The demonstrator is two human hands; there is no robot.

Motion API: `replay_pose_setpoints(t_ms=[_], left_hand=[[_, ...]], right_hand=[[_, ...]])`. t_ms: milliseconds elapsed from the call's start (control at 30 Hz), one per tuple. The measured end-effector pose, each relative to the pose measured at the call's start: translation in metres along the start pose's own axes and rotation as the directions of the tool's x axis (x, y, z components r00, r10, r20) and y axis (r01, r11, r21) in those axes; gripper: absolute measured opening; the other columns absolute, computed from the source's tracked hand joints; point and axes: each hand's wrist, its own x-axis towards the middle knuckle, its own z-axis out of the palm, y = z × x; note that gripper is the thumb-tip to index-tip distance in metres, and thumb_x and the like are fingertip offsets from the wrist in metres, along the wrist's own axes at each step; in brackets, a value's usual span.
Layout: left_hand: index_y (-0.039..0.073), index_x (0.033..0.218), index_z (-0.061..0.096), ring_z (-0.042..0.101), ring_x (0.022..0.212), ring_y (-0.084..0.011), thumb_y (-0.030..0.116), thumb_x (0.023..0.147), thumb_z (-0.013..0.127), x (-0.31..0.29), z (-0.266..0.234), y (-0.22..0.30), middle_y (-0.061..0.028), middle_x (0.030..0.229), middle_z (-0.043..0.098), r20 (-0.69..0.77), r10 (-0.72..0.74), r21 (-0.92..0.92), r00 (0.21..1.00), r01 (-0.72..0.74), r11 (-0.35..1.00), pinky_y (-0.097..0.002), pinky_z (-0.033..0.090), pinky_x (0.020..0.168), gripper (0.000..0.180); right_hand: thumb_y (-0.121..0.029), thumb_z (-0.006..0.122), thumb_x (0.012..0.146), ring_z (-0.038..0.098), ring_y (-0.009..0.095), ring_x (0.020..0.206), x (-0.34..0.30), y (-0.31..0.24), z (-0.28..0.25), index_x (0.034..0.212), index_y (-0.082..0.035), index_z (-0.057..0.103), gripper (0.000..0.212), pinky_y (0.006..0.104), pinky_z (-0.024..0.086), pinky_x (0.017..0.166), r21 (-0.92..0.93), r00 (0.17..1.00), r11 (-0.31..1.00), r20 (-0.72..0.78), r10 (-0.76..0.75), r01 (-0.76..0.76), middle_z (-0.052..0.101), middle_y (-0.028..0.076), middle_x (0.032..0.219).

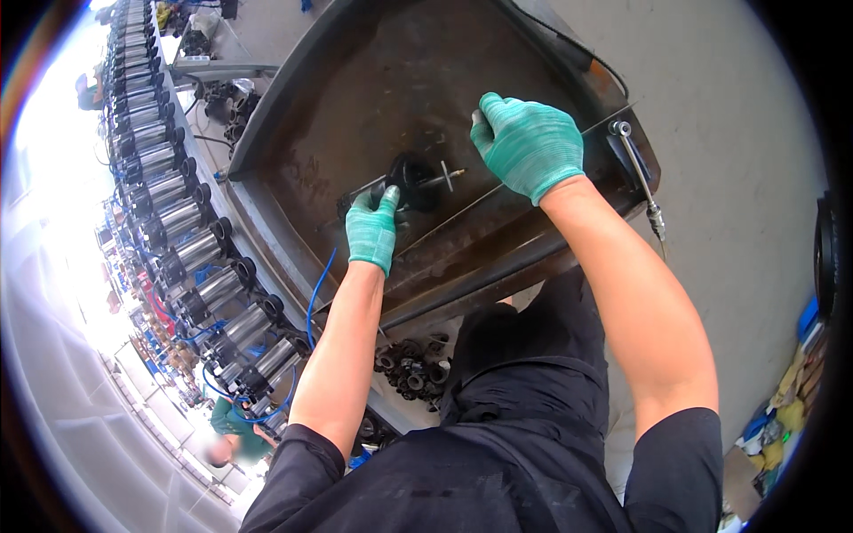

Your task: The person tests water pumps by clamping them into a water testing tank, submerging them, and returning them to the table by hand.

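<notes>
My left hand (373,229), in a green knit glove, is closed around a black and metal cylindrical part (362,194) over the rusty metal basin (355,98). A dark round piece (414,182) sits at the part's right side. From there a thin rod with a short crosspiece (447,176) and a brass-coloured tip points right. My right hand (531,147), gloved alike, is raised over the basin's right side, apart from the part. Its fingers are curled in, and they hide whatever may be inside them.
A long row of silver cylinders with black ends (218,289) curves along the left, with blue hoses (320,284). A metal fitting on a hose (633,160) lies at the basin's right corner. Black parts (413,369) are heaped below. Another person (233,431) is at lower left.
</notes>
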Motion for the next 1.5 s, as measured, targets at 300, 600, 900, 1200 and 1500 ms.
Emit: replay_pose_setpoints(t_ms=[300, 600, 900, 1200, 1500], left_hand=[[-0.003, 0.104, 0.062, 0.059, 0.058, -0.0118, 0.026, 0.098, 0.069, -0.066, -0.043, 0.021, -0.0063, 0.079, 0.065, -0.126, 0.282, -0.190, 0.951, -0.302, 0.934, -0.0274, 0.052, 0.053, 0.030], [0.000, 0.098, 0.063, 0.058, 0.057, -0.0093, 0.030, 0.091, 0.077, -0.204, -0.089, 0.073, -0.0026, 0.073, 0.064, -0.312, 0.445, -0.106, 0.839, -0.496, 0.862, -0.0254, 0.048, 0.054, 0.034], [0.000, 0.087, 0.068, 0.063, 0.064, -0.0212, 0.034, 0.082, 0.084, -0.254, -0.059, 0.053, -0.0119, 0.072, 0.067, -0.393, 0.480, 0.122, 0.785, -0.473, 0.873, -0.0351, 0.051, 0.063, 0.039], [0.001, 0.095, 0.067, 0.066, 0.081, -0.0376, 0.039, 0.081, 0.082, -0.238, -0.017, -0.011, -0.0183, 0.087, 0.068, -0.310, 0.359, 0.115, 0.880, -0.340, 0.933, -0.0437, 0.052, 0.074, 0.042], [0.003, 0.112, 0.068, 0.060, 0.111, -0.0383, 0.042, 0.089, 0.070, -0.228, -0.166, -0.066, -0.0213, 0.113, 0.066, -0.129, 0.517, 0.613, 0.846, -0.342, 0.712, -0.0466, 0.046, 0.100, 0.045]], right_hand=[[-0.042, 0.052, 0.100, 0.067, 0.039, 0.073, -0.006, -0.007, -0.021, 0.086, -0.012, 0.065, 0.036, 0.0496, 0.053, 0.064, 0.011, 0.996, 0.999, 0.083, 0.039, -0.041, 0.069, 0.014, 0.077], [-0.037, 0.058, 0.101, 0.065, 0.045, 0.083, -0.057, -0.127, -0.104, 0.108, -0.005, 0.066, 0.033, 0.0464, 0.051, 0.070, 0.661, 0.947, 0.749, 0.264, -0.186, -0.037, 0.068, 0.023, 0.085], [-0.031, 0.056, 0.104, 0.048, 0.012, 0.070, -0.108, -0.104, -0.089, 0.104, 0.001, 0.068, 0.034, 0.0313, 0.042, 0.066, 0.666, 0.806, 0.651, 0.575, -0.136, -0.365, 0.057, 0.002, 0.074], [-0.032, 0.057, 0.104, 0.040, 0.005, 0.055, -0.144, -0.064, -0.033, 0.101, -0.008, 0.070, 0.027, 0.0248, 0.032, 0.048, 0.557, 0.692, 0.620, 0.722, -0.032, -0.552, 0.049, -0.006, 0.066], [-0.030, 0.066, 0.100, 0.048, 0.007, 0.059, -0.122, -0.068, -0.057, 0.112, -0.007, 0.065, 0.026, 0.0256, 0.040, 0.050, 0.358, 0.527, 0.819, 0.846, -0.081, -0.449, 0.058, -0.004, 0.074]])
